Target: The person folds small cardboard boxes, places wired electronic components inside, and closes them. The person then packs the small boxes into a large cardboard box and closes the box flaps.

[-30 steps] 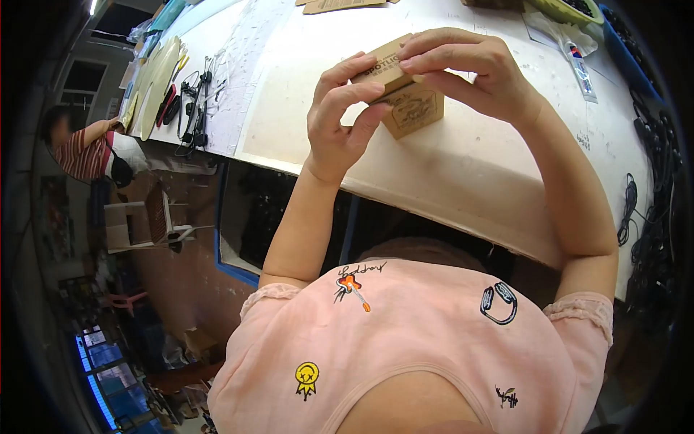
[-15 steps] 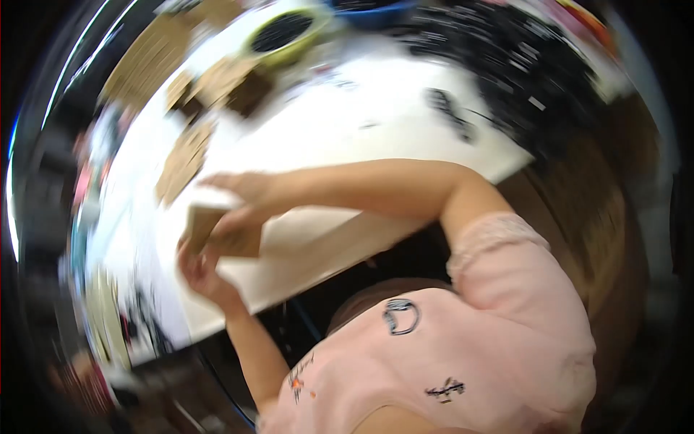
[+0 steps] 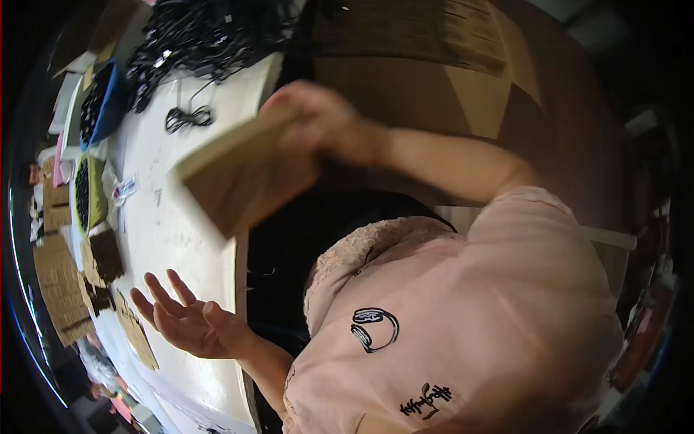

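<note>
My right hand (image 3: 329, 126) grips one end of a small brown cardboard box (image 3: 249, 177), held tilted above the table's edge and blurred by motion. Its fingers are partly hidden behind the box. Lower down, my left hand (image 3: 189, 322) hangs over the white table (image 3: 170, 249) with its palm up and fingers spread, holding nothing. A coiled black cable (image 3: 189, 118) lies on the table beyond the box.
A heap of black cables (image 3: 210, 36) covers the table's far end. Along the left stand a blue basin (image 3: 110, 101) and a yellow-green basin (image 3: 97, 195) of small black parts. Brown cardboard pieces (image 3: 134, 329) lie nearby. A large carton (image 3: 390, 90) is at upper right.
Both hands were at the small box; now my left hand is off it and open. My right hand has carried the box away to the right, and the view has turned right.
</note>
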Motion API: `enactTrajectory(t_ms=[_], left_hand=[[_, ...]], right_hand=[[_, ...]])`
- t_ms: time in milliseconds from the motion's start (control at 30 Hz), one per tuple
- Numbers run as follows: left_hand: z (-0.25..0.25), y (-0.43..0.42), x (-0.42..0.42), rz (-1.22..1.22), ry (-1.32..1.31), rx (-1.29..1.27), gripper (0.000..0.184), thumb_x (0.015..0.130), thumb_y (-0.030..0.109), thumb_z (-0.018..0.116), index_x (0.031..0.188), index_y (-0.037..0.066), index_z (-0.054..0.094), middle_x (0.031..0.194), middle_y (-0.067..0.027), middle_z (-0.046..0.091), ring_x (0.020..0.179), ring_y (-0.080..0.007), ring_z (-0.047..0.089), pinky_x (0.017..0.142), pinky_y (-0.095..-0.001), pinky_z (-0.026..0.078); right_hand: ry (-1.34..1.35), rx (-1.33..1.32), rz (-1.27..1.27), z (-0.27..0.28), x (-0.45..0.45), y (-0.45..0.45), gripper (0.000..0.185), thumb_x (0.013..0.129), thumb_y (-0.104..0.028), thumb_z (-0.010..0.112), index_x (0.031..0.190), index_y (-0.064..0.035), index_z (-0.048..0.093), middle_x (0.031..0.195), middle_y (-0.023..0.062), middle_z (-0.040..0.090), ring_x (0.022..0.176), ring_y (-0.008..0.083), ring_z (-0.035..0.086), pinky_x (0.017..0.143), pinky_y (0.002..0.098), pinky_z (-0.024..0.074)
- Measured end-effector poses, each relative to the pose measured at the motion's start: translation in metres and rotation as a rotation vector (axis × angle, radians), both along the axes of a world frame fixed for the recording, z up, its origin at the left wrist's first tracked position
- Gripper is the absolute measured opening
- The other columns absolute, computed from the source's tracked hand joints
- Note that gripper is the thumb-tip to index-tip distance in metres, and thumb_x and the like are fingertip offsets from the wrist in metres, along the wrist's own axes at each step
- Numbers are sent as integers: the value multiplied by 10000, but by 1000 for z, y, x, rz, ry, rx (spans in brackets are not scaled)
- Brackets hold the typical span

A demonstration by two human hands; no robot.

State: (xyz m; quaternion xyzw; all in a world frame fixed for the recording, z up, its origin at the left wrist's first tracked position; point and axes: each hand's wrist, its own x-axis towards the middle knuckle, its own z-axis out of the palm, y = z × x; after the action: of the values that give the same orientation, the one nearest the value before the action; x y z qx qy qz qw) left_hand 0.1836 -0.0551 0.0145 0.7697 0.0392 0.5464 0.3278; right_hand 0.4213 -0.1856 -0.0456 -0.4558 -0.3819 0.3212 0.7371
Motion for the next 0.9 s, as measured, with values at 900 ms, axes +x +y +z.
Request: enactTrajectory(t_ms=[900], left_hand=[[-29,-57,71,-25,529,-72,151,850,99,556,988,38,562,1242,-212,416,1102,-382,490,879,-441,468]], right_hand=[[-52,-1523,-937,-264,343,-309,557,807,-503,519,1149,-65,554,1182,131,540,1092,287,503,905,383,403]])
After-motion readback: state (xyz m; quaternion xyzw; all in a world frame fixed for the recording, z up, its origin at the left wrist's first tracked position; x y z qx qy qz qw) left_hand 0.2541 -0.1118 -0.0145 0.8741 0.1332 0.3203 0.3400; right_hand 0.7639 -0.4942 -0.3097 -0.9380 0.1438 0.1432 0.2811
